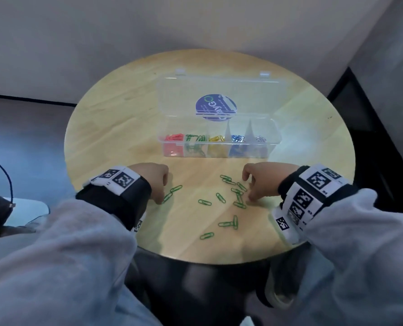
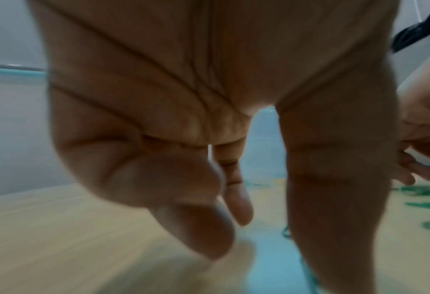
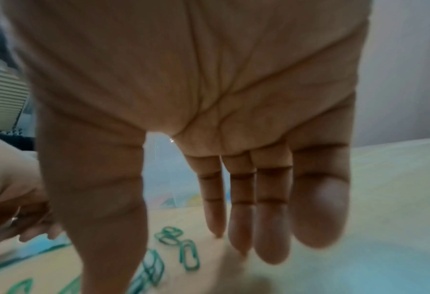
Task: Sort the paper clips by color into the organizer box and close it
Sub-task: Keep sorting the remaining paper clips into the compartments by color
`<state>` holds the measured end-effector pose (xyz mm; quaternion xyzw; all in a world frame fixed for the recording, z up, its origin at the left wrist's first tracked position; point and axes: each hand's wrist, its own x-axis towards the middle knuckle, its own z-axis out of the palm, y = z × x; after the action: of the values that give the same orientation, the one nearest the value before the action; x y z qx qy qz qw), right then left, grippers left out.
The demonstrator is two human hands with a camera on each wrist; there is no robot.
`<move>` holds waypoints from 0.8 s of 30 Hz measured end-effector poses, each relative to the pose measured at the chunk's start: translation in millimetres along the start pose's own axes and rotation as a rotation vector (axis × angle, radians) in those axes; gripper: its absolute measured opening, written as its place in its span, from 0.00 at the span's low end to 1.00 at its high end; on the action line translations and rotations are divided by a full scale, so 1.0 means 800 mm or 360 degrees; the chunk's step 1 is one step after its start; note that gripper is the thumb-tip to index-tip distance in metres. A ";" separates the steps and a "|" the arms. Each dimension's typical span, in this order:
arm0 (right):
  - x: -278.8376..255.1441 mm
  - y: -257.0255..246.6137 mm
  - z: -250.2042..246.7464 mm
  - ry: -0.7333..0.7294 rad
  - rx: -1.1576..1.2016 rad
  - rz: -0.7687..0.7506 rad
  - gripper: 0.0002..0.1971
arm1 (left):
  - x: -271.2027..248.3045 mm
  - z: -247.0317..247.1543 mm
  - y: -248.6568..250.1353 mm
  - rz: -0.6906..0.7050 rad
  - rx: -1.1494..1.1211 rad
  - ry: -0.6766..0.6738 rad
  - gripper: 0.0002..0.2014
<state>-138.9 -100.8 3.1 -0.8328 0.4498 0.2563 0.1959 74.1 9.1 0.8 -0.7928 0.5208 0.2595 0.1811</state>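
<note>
Reaching down with both hands, we have green clips (image 1: 231, 196) loose on the table (image 1: 116, 128), and the box (image 1: 219, 142) stands open beyond them. The main cluster lies just left of our right hand (image 1: 261, 182), whose fingers (image 3: 244, 214) hang fairly straight, holding nothing. Our left hand (image 1: 153, 180) has two clips (image 1: 172, 193) end to end at its fingertips, running toward the box; we cannot tell if it pinches one.

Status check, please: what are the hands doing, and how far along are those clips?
Both hands open, down among the loose green clips. Organizer box open, part filled. Nothing blocking.
</note>
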 end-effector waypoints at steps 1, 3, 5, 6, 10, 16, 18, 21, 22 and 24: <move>0.002 0.001 0.002 0.0015 -0.0017 0.0007 0.26 | 0.003 0.000 0.000 -0.0014 0.0034 -0.0024 0.15; 0.006 -0.001 0.005 0.0056 -0.0025 0.0020 0.23 | 0.008 0.001 0.003 -0.0050 0.0066 -0.0055 0.14; 0.009 -0.006 0.009 0.0089 -0.0030 0.0010 0.21 | 0.012 0.003 0.006 -0.0055 0.0044 -0.0044 0.12; 0.011 -0.008 0.010 0.0099 -0.0029 -0.0004 0.20 | 0.013 0.004 0.008 -0.0048 0.0016 -0.0034 0.10; 0.016 -0.017 0.011 0.0111 -0.0001 -0.0055 0.13 | 0.016 0.005 0.010 -0.0029 -0.0113 0.0040 0.08; 0.014 -0.017 0.012 0.0110 0.0051 -0.0062 0.11 | 0.017 0.004 0.012 0.0022 -0.0225 0.0170 0.16; 0.013 -0.018 0.013 0.0100 0.0044 -0.0060 0.13 | 0.016 0.004 0.017 0.0030 -0.0187 0.0163 0.18; 0.011 -0.023 0.013 0.0110 -0.0005 -0.0068 0.13 | 0.015 0.002 0.025 0.0085 -0.0189 0.0164 0.13; 0.011 -0.025 0.012 0.0109 -0.0025 -0.0071 0.13 | 0.016 0.001 0.028 0.0094 -0.0191 0.0164 0.10; 0.011 -0.029 0.010 0.0089 -0.0041 -0.0086 0.11 | 0.017 -0.002 0.033 0.0089 -0.0176 0.0152 0.09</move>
<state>-117.0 -89.8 -6.5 -0.8539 0.4293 0.2332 0.1794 54.3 -11.9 -6.6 -0.7982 0.5358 0.2547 0.1046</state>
